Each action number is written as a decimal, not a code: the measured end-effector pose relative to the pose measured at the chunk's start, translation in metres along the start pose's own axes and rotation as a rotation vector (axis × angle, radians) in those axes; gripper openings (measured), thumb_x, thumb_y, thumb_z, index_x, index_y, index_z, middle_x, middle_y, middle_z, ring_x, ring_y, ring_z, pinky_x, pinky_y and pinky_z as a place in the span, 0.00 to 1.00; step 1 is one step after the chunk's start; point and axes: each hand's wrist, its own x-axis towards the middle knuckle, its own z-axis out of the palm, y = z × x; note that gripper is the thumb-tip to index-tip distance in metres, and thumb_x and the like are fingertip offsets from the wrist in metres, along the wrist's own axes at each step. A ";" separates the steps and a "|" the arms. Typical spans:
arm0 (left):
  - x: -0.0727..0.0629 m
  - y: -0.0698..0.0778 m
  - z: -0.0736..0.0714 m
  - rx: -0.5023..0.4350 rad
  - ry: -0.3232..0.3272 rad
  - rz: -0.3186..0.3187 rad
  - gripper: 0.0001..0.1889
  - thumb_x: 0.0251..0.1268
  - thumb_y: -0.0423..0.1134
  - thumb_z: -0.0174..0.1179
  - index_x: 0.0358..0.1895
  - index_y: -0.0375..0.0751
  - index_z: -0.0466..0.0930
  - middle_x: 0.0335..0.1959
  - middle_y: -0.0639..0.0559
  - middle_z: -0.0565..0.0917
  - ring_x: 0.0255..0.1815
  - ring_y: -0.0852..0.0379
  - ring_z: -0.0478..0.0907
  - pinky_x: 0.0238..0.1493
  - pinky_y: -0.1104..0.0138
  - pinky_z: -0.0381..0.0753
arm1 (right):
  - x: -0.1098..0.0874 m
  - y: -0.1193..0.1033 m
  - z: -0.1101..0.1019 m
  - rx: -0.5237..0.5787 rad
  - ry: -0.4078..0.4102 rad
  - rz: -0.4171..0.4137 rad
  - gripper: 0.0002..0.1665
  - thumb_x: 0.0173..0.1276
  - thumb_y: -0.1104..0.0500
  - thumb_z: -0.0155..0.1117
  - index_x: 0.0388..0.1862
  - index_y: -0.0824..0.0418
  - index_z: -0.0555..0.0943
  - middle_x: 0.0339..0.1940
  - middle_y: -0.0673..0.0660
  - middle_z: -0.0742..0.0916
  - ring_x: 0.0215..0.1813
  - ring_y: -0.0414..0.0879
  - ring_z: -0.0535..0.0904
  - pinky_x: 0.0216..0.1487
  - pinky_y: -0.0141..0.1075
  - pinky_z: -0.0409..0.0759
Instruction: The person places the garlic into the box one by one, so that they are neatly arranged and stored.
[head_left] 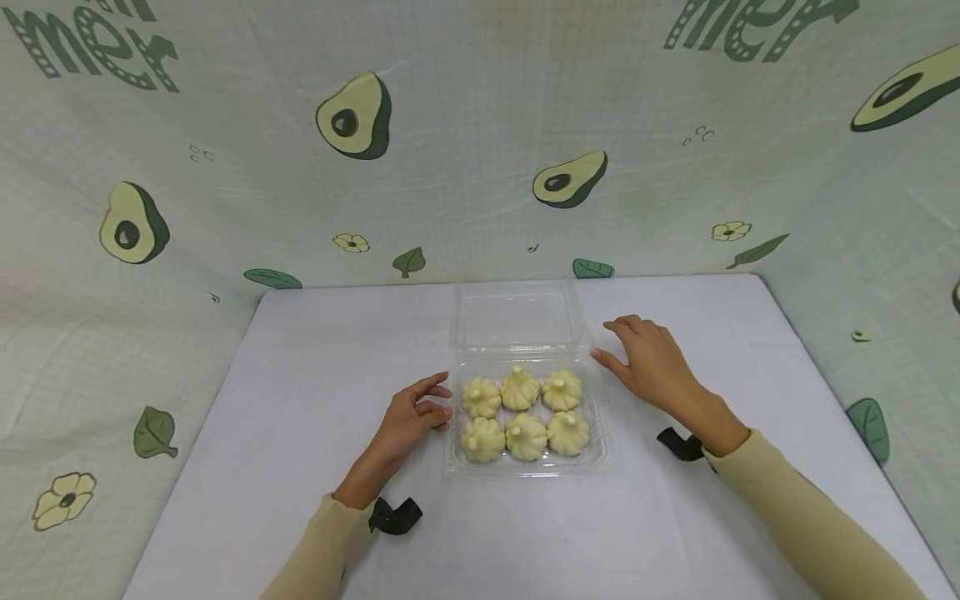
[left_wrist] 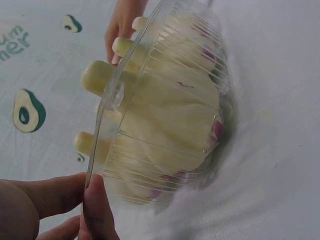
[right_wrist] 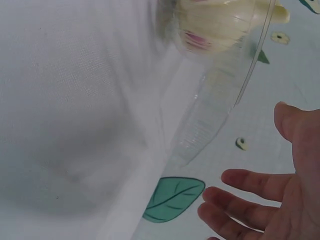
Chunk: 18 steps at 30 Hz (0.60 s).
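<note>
A clear plastic clamshell container (head_left: 525, 468) lies with its lid (head_left: 517, 315) folded back. Inside its base sit several pale garlic bulbs (head_left: 526, 437) in two rows of three, stems up; purple streaks mark their undersides in the left wrist view. At the container's left side, my left hand (head_left: 407, 422) pinches the rim (left_wrist: 91, 159) between thumb and finger. My right hand (head_left: 649, 360) hovers to the right of the lid, fingers apart and slightly bent. Nothing is in it, and the right wrist view shows a gap between its fingers (right_wrist: 252, 182) and the plastic.
The container rests on a white-covered table (head_left: 322, 367). Behind and beside the table hangs a pale cloth (head_left: 465, 150) printed with avocados, leaves and flowers. Black straps (head_left: 397, 517) are at both wrists.
</note>
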 end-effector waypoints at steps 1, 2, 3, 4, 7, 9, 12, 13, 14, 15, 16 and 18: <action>0.000 0.000 0.000 -0.001 0.002 0.000 0.34 0.70 0.21 0.64 0.78 0.34 0.69 0.56 0.37 0.79 0.34 0.58 0.81 0.39 0.68 0.86 | 0.002 0.001 0.001 -0.001 -0.011 0.004 0.33 0.78 0.49 0.68 0.66 0.74 0.78 0.63 0.74 0.82 0.65 0.72 0.77 0.65 0.69 0.73; 0.000 0.000 0.000 0.001 0.002 -0.002 0.34 0.69 0.21 0.64 0.78 0.34 0.69 0.56 0.37 0.79 0.34 0.58 0.81 0.39 0.68 0.86 | 0.003 0.002 0.003 -0.002 -0.021 0.008 0.33 0.79 0.48 0.67 0.67 0.75 0.78 0.63 0.75 0.81 0.65 0.72 0.77 0.65 0.69 0.73; 0.000 -0.001 0.000 0.003 0.002 -0.001 0.34 0.70 0.21 0.64 0.78 0.34 0.69 0.56 0.37 0.79 0.34 0.59 0.82 0.39 0.68 0.86 | 0.004 0.002 0.004 -0.003 -0.031 0.012 0.34 0.79 0.48 0.66 0.67 0.75 0.78 0.64 0.75 0.81 0.65 0.72 0.77 0.65 0.68 0.72; 0.001 -0.001 0.000 0.006 0.002 -0.001 0.34 0.70 0.21 0.64 0.78 0.35 0.69 0.56 0.37 0.79 0.34 0.59 0.82 0.39 0.68 0.86 | 0.006 0.003 0.005 -0.005 -0.041 0.015 0.34 0.79 0.47 0.66 0.67 0.75 0.78 0.64 0.75 0.81 0.66 0.72 0.77 0.66 0.68 0.72; 0.001 -0.002 0.000 0.010 0.000 -0.002 0.34 0.70 0.21 0.64 0.78 0.35 0.69 0.57 0.38 0.79 0.35 0.59 0.82 0.39 0.69 0.85 | 0.009 0.005 0.008 -0.010 -0.068 0.027 0.35 0.81 0.46 0.64 0.68 0.76 0.77 0.65 0.75 0.80 0.66 0.72 0.76 0.67 0.68 0.71; 0.001 -0.002 0.000 0.012 -0.003 0.000 0.34 0.70 0.22 0.64 0.78 0.35 0.69 0.57 0.38 0.79 0.34 0.59 0.82 0.39 0.69 0.85 | 0.011 0.006 0.010 -0.011 -0.086 0.038 0.36 0.81 0.45 0.62 0.69 0.76 0.76 0.66 0.75 0.79 0.67 0.72 0.75 0.68 0.68 0.70; 0.001 -0.002 0.000 0.009 -0.002 0.000 0.34 0.70 0.22 0.64 0.78 0.35 0.68 0.57 0.38 0.79 0.34 0.59 0.81 0.39 0.69 0.85 | 0.014 0.008 0.012 -0.015 -0.109 0.050 0.37 0.82 0.44 0.61 0.69 0.76 0.76 0.67 0.75 0.78 0.67 0.72 0.75 0.69 0.68 0.69; 0.001 -0.002 0.000 0.010 -0.002 0.000 0.34 0.70 0.22 0.64 0.78 0.35 0.68 0.57 0.38 0.79 0.34 0.59 0.81 0.39 0.69 0.85 | 0.015 0.008 0.012 -0.016 -0.115 0.053 0.37 0.82 0.44 0.60 0.69 0.76 0.76 0.68 0.75 0.78 0.68 0.72 0.74 0.69 0.68 0.69; 0.001 -0.001 0.000 0.009 -0.002 -0.001 0.34 0.70 0.22 0.64 0.78 0.35 0.68 0.57 0.38 0.79 0.34 0.59 0.81 0.39 0.69 0.85 | 0.016 0.008 0.013 -0.017 -0.121 0.054 0.37 0.82 0.43 0.60 0.69 0.76 0.76 0.68 0.75 0.78 0.68 0.72 0.74 0.69 0.68 0.69; 0.001 -0.001 0.000 0.011 -0.001 -0.001 0.34 0.70 0.22 0.64 0.78 0.35 0.68 0.57 0.38 0.79 0.34 0.59 0.81 0.39 0.69 0.85 | 0.016 0.008 0.013 -0.019 -0.127 0.056 0.37 0.82 0.43 0.60 0.69 0.76 0.76 0.68 0.75 0.78 0.68 0.72 0.74 0.69 0.68 0.69; 0.001 -0.001 0.000 0.012 -0.001 -0.001 0.34 0.70 0.22 0.64 0.78 0.34 0.68 0.57 0.38 0.79 0.34 0.59 0.81 0.39 0.69 0.85 | 0.017 0.008 0.014 -0.019 -0.133 0.057 0.37 0.82 0.43 0.60 0.69 0.76 0.76 0.68 0.75 0.78 0.68 0.72 0.74 0.69 0.68 0.69; 0.001 -0.001 0.000 0.015 0.000 -0.001 0.34 0.70 0.22 0.64 0.79 0.34 0.68 0.57 0.38 0.79 0.34 0.59 0.81 0.39 0.69 0.85 | 0.018 0.008 0.015 -0.018 -0.141 0.056 0.37 0.82 0.43 0.60 0.69 0.76 0.76 0.68 0.75 0.78 0.68 0.72 0.74 0.69 0.68 0.69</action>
